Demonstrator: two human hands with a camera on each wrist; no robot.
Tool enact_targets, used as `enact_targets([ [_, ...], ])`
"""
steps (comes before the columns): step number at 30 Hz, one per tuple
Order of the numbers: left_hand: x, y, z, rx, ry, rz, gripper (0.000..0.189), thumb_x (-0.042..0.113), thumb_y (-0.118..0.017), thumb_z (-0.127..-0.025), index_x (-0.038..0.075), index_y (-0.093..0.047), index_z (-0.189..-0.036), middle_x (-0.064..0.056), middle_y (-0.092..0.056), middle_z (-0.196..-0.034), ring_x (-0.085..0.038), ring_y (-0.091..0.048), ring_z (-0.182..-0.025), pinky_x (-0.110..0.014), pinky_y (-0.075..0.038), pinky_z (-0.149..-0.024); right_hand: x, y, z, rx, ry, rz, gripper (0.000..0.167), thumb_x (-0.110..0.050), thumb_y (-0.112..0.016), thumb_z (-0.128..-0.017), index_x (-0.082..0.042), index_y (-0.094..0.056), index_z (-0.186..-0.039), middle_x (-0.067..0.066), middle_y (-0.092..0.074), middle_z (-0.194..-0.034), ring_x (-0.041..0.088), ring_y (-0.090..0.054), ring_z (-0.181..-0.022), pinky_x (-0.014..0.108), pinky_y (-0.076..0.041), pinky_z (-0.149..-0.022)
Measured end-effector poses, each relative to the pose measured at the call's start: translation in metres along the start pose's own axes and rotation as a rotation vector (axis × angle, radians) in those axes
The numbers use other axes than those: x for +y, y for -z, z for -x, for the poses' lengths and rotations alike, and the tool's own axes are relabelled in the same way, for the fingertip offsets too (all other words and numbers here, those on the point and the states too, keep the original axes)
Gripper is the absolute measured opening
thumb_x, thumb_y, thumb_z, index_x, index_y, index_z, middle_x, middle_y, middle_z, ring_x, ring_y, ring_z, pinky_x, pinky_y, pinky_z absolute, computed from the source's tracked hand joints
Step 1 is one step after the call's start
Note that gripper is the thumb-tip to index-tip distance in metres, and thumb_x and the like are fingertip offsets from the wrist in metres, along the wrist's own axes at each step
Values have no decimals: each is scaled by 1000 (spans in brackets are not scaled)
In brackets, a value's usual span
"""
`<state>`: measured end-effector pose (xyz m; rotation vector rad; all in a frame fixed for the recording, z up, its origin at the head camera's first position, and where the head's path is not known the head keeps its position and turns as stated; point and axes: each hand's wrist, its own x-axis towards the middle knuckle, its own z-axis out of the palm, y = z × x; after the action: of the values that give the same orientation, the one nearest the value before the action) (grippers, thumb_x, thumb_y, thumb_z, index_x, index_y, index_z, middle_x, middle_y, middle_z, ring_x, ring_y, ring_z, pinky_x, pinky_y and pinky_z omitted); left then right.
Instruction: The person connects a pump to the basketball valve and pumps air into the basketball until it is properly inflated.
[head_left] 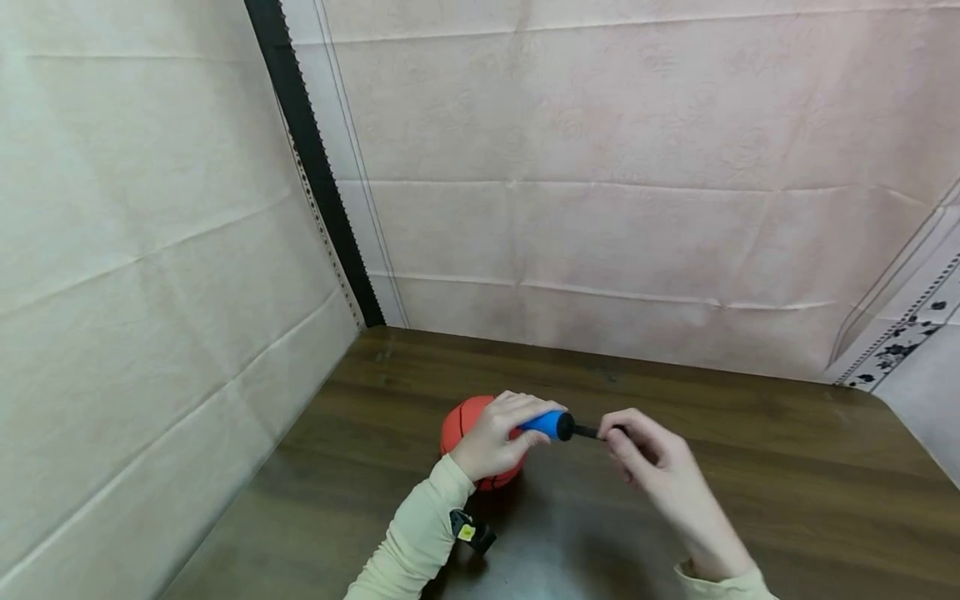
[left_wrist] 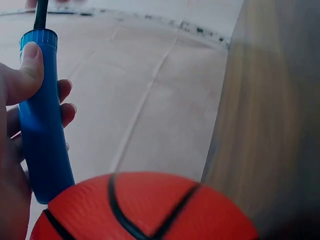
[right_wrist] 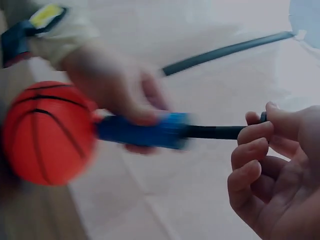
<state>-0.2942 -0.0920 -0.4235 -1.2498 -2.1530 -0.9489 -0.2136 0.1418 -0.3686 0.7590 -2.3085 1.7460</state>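
A blue hand pump [left_wrist: 44, 125] lies in the grip of my left hand [head_left: 495, 433], thumb along its barrel near the ribbed collar. From that collar a black rod [right_wrist: 215, 132] sticks out, and my right hand [head_left: 652, 458] pinches its far end between thumb and fingers. In the head view the pump points sideways, from left hand to right. At the pump's other end is a red ball [right_wrist: 50, 132] with black basketball lines; the pump's tip there is hidden. The left hand partly covers the ball in the head view.
A brown wood-grain table [head_left: 360, 467] lies under the hands. Pale creased cloth [head_left: 637, 167] hangs behind it and along the left side, with a black strip [head_left: 322, 167] at the corner. A dark wrist camera [head_left: 472, 531] sits on the left sleeve.
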Motion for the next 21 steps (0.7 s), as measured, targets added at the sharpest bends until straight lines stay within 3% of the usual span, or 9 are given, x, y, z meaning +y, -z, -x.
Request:
enact_targets([
  [4, -4, 5, 2, 28, 47, -20, 42, 13, -73, -85, 14, -62, -125, -3, -70, -115, -15, -64, -104, -35, -48, -95, -6, 15, 5, 20, 91, -25, 14, 1, -42, -101, -3, -55, -103, 4, -46, -66, 21, -44, -55, 33, -36, -50],
  [7, -2, 1, 2, 36, 51, -24, 42, 14, -73, -85, 14, -61, -125, -2, -69, -114, -15, -63, -102, -33, -47, -93, -1, 9, 1, -35, 121, -69, 15, 3, -39, -101, 0, -53, -104, 6, -45, -67, 21, -44, -53, 31, -37, -46],
  [12, 6, -11, -1, 16, 54, -3, 37, 20, -69, -89, 16, -61, -125, -1, -69, -113, -14, -61, -103, -31, -46, -94, 13, -14, -10, -102, 49, -42, 16, -8, -37, -104, 0, -51, -105, 11, -46, -71, 21, -47, -53, 29, -41, -44],
  [16, 12, -10, -3, -17, 59, 13, 39, 20, -69, -89, 17, -60, -126, 0, -69, -114, -14, -61, -104, -32, -46, -94, 14, -13, -9, -61, 9, 41, 13, -10, -43, -103, -6, -55, -102, 6, -47, -70, 17, -46, -53, 28, -41, -46],
  [21, 10, -1, -3, -37, 78, 36, 41, 18, -70, -88, 19, -60, -129, -1, -69, -114, -13, -62, -102, -30, -46, -92, -2, 4, 2, 20, 45, 136, 11, -8, -48, -101, -10, -59, -100, -1, -43, -67, 11, -41, -51, 27, -38, -45],
])
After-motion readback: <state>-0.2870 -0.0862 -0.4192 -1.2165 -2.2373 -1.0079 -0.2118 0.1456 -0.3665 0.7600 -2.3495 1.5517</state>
